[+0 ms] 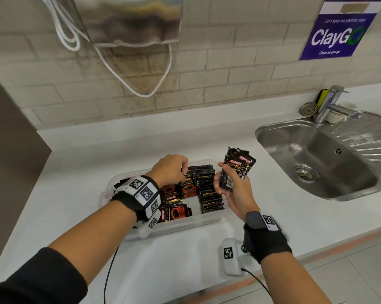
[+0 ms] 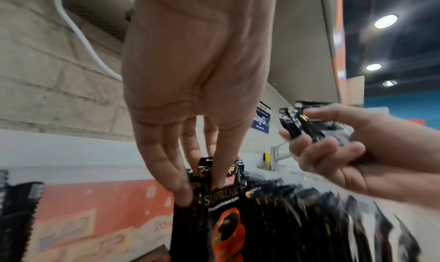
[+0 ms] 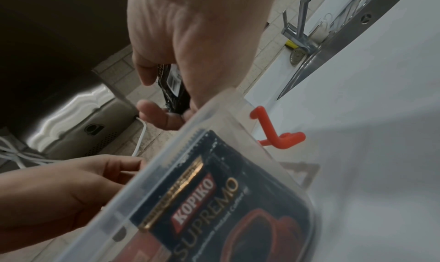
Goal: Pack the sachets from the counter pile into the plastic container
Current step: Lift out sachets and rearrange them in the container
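A clear plastic container (image 1: pixel 191 223) stands on the white counter (image 1: pixel 75 163), with rows of black Kopiko sachets (image 1: pixel 209 194) inside, some upright and some lying flat. My left hand (image 1: pixel 184 173) reaches into the far middle of the container. In the left wrist view, its thumb and fingers (image 2: pixel 183 194) pinch the top of one upright sachet (image 2: pixel 222 200). My right hand (image 1: pixel 229 183) hovers over the container's right end and grips a small fanned bunch of sachets (image 1: pixel 237 170), also seen as the bunch of sachets (image 3: pixel 172 89) from the right wrist.
A steel sink (image 1: pixel 316 163) with a faucet (image 1: pixel 330 104) and a cup (image 1: pixel 336 116) lies to the right. A metal wall unit (image 1: pixel 128 18) and a hanging white cable (image 1: pixel 141 93) are above the counter. A brown panel (image 1: pixel 10 139) bounds the left side.
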`<state>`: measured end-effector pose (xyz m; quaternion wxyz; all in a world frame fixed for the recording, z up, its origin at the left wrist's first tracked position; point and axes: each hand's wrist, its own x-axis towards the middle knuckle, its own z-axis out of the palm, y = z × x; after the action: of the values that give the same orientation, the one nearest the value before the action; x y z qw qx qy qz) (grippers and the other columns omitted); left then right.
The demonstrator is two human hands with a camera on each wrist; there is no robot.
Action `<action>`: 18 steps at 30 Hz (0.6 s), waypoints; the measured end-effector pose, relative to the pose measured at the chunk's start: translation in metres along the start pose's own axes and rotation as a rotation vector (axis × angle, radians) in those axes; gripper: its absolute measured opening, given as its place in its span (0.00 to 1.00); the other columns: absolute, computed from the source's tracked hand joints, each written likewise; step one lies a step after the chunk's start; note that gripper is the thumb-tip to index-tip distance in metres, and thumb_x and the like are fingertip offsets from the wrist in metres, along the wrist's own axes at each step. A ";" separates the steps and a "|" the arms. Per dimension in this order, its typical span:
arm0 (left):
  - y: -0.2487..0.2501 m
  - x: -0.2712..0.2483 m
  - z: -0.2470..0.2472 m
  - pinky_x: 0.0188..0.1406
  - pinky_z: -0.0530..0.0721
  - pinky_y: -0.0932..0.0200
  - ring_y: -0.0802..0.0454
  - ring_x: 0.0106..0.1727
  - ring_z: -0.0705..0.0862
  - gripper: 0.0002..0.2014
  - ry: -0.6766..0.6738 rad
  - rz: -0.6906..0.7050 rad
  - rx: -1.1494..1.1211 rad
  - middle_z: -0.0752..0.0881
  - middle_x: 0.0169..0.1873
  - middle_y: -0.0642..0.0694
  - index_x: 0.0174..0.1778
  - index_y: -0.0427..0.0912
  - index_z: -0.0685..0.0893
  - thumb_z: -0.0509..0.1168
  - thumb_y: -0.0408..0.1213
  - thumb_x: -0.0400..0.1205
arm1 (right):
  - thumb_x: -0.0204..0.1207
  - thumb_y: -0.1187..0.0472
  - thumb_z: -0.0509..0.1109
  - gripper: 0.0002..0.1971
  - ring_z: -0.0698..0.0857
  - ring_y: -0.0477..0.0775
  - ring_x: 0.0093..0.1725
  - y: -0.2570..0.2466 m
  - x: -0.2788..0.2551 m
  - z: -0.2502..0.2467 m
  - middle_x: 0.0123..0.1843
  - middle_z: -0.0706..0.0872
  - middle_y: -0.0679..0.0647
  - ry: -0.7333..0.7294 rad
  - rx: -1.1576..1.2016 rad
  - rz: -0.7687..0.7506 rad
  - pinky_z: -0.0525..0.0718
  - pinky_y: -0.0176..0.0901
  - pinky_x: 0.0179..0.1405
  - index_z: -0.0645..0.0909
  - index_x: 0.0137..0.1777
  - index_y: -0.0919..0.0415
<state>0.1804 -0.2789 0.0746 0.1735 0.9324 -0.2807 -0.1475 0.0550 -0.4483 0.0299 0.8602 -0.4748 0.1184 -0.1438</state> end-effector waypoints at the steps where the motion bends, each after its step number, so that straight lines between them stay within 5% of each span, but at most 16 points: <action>1: 0.002 0.000 0.003 0.34 0.78 0.57 0.54 0.38 0.81 0.12 0.006 0.007 0.062 0.82 0.38 0.55 0.38 0.50 0.80 0.76 0.32 0.76 | 0.73 0.54 0.76 0.19 0.80 0.57 0.31 0.000 0.000 0.000 0.37 0.82 0.61 0.001 0.000 -0.001 0.78 0.44 0.24 0.80 0.59 0.64; 4: 0.008 -0.001 0.013 0.29 0.69 0.60 0.52 0.41 0.81 0.11 0.006 0.025 0.207 0.82 0.40 0.54 0.39 0.50 0.80 0.74 0.32 0.77 | 0.74 0.55 0.76 0.17 0.80 0.56 0.30 0.000 0.000 -0.001 0.36 0.82 0.61 0.013 -0.001 0.000 0.78 0.44 0.25 0.81 0.58 0.63; 7: 0.011 0.000 0.016 0.34 0.72 0.57 0.48 0.45 0.81 0.11 -0.002 0.034 0.302 0.83 0.44 0.51 0.41 0.50 0.78 0.73 0.32 0.78 | 0.77 0.57 0.75 0.13 0.80 0.57 0.30 0.001 -0.001 -0.001 0.37 0.82 0.61 0.018 0.000 0.002 0.78 0.44 0.25 0.82 0.56 0.62; 12: 0.012 0.002 0.017 0.35 0.74 0.55 0.46 0.44 0.81 0.13 0.030 0.034 0.327 0.82 0.43 0.49 0.43 0.49 0.76 0.77 0.39 0.77 | 0.71 0.49 0.79 0.21 0.80 0.57 0.31 0.000 -0.002 0.001 0.37 0.82 0.62 0.010 -0.003 0.000 0.78 0.44 0.25 0.82 0.57 0.63; 18: 0.015 -0.001 0.006 0.29 0.68 0.57 0.49 0.41 0.80 0.13 0.142 0.043 0.203 0.79 0.38 0.53 0.43 0.50 0.76 0.75 0.49 0.78 | 0.80 0.32 0.56 0.34 0.80 0.58 0.27 -0.004 -0.001 -0.001 0.35 0.84 0.63 -0.010 0.096 0.077 0.75 0.42 0.22 0.82 0.58 0.66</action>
<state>0.1701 -0.2916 0.0758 0.1006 0.9471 -0.3009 -0.0480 0.0531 -0.4504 0.0332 0.8875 -0.4287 0.1252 -0.1136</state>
